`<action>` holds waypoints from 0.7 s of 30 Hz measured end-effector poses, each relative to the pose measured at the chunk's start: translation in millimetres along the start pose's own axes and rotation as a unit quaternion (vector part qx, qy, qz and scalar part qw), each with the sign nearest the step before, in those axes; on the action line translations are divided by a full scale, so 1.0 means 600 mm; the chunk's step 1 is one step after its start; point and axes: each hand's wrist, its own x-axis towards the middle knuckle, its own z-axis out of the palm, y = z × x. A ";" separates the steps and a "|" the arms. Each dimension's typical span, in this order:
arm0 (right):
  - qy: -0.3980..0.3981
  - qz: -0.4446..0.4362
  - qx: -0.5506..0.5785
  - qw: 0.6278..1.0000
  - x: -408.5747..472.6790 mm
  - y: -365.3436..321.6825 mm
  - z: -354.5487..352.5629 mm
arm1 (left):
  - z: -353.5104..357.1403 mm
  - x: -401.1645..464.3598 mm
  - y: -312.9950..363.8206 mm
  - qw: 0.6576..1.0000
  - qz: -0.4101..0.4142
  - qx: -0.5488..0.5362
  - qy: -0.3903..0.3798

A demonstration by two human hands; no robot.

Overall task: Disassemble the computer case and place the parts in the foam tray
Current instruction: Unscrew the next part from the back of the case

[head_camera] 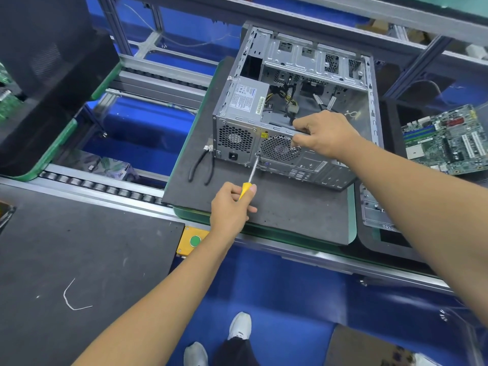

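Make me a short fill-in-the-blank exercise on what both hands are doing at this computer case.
1. The left hand holds a screwdriver with a ____ handle.
2. The screwdriver's tip meets the rear panel of the computer case just below and left of the round ____ grille.
3. The right hand grips the case's top rear ____.
4. Black-handled ____ lie on the dark mat, left of the case.

Missing words: yellow; fan; edge; pliers

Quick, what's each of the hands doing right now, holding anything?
Left hand: closed around the yellow-handled screwdriver, tip at the case's rear panel.
Right hand: gripping the top rear edge of the grey metal computer case.
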 end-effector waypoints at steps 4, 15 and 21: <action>0.000 0.000 0.000 1.000 -0.001 0.001 0.000 | 0.002 0.000 0.004 0.997 -0.060 -0.046 -0.034; -0.006 0.004 0.005 1.000 -0.002 -0.003 -0.003 | -0.003 0.003 -0.002 0.995 -0.041 -0.090 -0.019; -0.006 0.005 0.005 1.000 -0.002 -0.003 -0.003 | -0.012 0.002 0.008 0.993 -0.061 -0.091 -0.046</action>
